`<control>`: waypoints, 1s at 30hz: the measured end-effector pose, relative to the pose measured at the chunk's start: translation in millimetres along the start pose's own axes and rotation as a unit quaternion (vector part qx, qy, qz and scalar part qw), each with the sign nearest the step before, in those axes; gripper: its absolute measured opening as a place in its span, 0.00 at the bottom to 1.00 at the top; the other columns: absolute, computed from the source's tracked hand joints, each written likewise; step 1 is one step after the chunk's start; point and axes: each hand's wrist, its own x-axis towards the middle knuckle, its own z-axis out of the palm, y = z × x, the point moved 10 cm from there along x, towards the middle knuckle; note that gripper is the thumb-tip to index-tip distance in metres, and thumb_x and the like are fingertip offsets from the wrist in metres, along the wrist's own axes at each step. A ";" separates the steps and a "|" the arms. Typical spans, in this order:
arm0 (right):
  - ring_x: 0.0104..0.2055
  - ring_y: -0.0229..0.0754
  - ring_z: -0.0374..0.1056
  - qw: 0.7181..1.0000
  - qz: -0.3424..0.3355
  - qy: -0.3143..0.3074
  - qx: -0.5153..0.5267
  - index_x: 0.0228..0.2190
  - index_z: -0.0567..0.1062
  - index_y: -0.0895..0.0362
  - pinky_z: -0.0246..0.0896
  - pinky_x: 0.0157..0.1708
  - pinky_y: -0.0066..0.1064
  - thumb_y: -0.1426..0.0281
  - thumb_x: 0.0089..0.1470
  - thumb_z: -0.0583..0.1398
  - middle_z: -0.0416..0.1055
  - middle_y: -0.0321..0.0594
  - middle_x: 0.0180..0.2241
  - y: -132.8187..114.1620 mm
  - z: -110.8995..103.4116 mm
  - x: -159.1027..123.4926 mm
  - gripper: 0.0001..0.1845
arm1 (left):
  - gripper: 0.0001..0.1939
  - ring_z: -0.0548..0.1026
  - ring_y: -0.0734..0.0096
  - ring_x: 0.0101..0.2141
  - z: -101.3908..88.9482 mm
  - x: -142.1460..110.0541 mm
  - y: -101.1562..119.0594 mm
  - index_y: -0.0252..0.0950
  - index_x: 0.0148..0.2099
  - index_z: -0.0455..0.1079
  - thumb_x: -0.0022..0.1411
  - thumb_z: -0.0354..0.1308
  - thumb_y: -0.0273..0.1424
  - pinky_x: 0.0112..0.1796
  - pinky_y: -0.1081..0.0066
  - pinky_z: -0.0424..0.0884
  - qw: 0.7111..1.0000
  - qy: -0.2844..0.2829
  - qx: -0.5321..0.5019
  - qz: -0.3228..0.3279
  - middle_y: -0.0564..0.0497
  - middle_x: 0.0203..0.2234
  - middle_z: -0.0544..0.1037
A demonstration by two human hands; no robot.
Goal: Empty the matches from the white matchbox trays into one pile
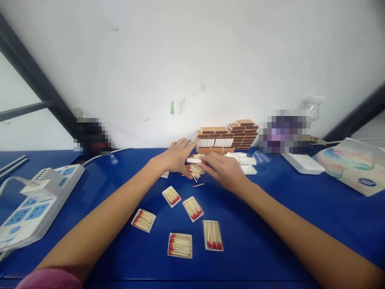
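My right hand (224, 168) pinches a small white matchbox tray (192, 160) by its right end, over a heap of red-tipped matches (197, 172). On the heap's left side my left hand (177, 157) is open, thumb and forefinger spread around the matches; whether it touches any I cannot tell. One loose match (198, 185) lies just in front of the heap. Closer to me, several trays filled with matches (179, 245) are spread on the blue table (255, 241). Another tray (165, 174) is partly hidden behind my left wrist.
White matchbox trays (248, 161) lie piled right of my right hand. Behind them, brown matchboxes (243, 138) are stacked against the wall. A power strip (39, 212) with a plugged-in charger occupies the left side. A white box (303, 162) and a tissue pack (355, 164) sit at right.
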 end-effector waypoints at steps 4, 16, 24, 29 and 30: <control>0.37 0.43 0.75 0.999 0.041 -0.014 0.018 0.42 0.79 0.56 0.63 0.36 0.32 0.62 0.72 0.54 0.81 0.44 0.38 12.2 -10.9 4.0 0.16 | 0.71 0.42 0.36 0.73 -1.0 -1.8 -4.8 0.39 0.78 0.31 0.45 0.72 0.51 0.67 0.41 0.45 1.000 -0.016 -0.019 0.001 0.32 0.74 0.46; 0.22 0.38 0.59 0.892 0.423 -0.052 0.152 0.29 0.83 0.59 0.50 0.22 0.32 0.46 0.54 0.65 0.70 0.38 0.19 166.0 -28.6 -42.4 0.27 | 0.74 0.38 0.35 0.74 -4.3 -6.5 39.0 0.41 0.79 0.30 0.44 0.70 0.61 0.68 0.40 0.44 0.996 -0.033 -0.066 0.048 0.35 0.76 0.37; 0.23 0.41 0.63 0.909 0.381 -0.142 0.087 0.24 0.82 0.57 0.51 0.24 0.33 0.52 0.54 0.66 0.70 0.39 0.18 174.7 -23.0 -48.3 0.21 | 0.76 0.34 0.37 0.74 2.7 -6.8 46.2 0.40 0.78 0.29 0.42 0.76 0.51 0.68 0.40 0.44 0.997 -0.061 -0.014 0.040 0.32 0.76 0.35; 0.25 0.42 0.64 0.942 0.312 -0.128 -0.011 0.28 0.82 0.56 0.49 0.26 0.33 0.62 0.57 0.62 0.72 0.39 0.22 144.5 -24.3 -28.7 0.14 | 0.69 0.36 0.38 0.74 -16.4 -7.8 22.7 0.44 0.78 0.36 0.46 0.75 0.48 0.68 0.41 0.43 0.999 -0.025 0.004 0.025 0.34 0.76 0.37; 0.25 0.42 0.64 0.950 0.289 -0.117 -0.003 0.29 0.82 0.56 0.50 0.27 0.33 0.62 0.58 0.61 0.72 0.39 0.23 130.6 -23.7 -22.2 0.14 | 0.67 0.37 0.39 0.74 -22.0 -9.7 17.7 0.44 0.78 0.39 0.47 0.75 0.47 0.68 0.42 0.43 1.000 -0.022 0.006 0.021 0.35 0.76 0.39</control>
